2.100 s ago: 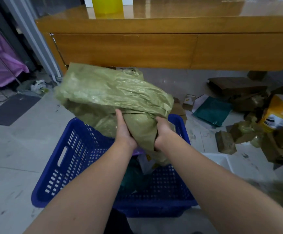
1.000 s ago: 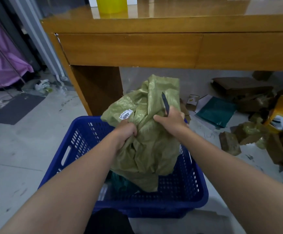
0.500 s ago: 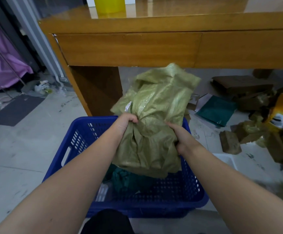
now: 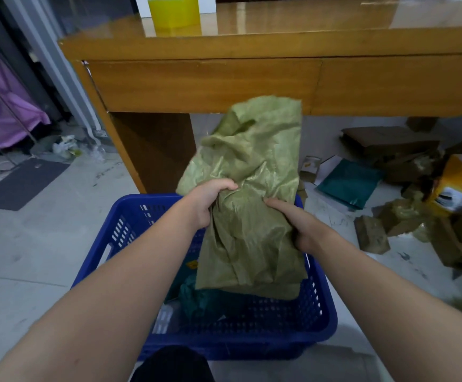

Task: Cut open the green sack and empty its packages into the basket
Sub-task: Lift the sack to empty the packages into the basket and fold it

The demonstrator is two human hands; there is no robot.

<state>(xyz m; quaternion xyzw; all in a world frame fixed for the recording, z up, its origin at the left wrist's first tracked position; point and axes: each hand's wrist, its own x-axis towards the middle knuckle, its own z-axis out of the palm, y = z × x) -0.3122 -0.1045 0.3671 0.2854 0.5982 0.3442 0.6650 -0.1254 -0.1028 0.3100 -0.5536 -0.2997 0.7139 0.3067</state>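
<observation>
The green woven sack (image 4: 252,188) hangs upright over the blue plastic basket (image 4: 323,323), its lower end reaching down inside. My left hand (image 4: 210,201) clenches the sack's left side at mid-height. My right hand (image 4: 296,221) grips its right side, fingers pressed into the fabric. Inside the basket lie a dark green package (image 4: 205,299) and a pale package (image 4: 165,318), partly hidden by the sack and my arms. The sack looks limp and creased.
A wooden desk (image 4: 224,81) stands right behind the basket, with a yellow container (image 4: 173,12) on top. Cardboard boxes (image 4: 384,142), a teal mailer (image 4: 348,183) and a yellow package (image 4: 461,186) litter the floor at right. A purple cloth (image 4: 1,111) hangs at far left.
The sack went from bunched low in the basket to stretched taller above it. My right hand slid lower on the sack's right side; the dark thin object it held a second ago is out of sight.
</observation>
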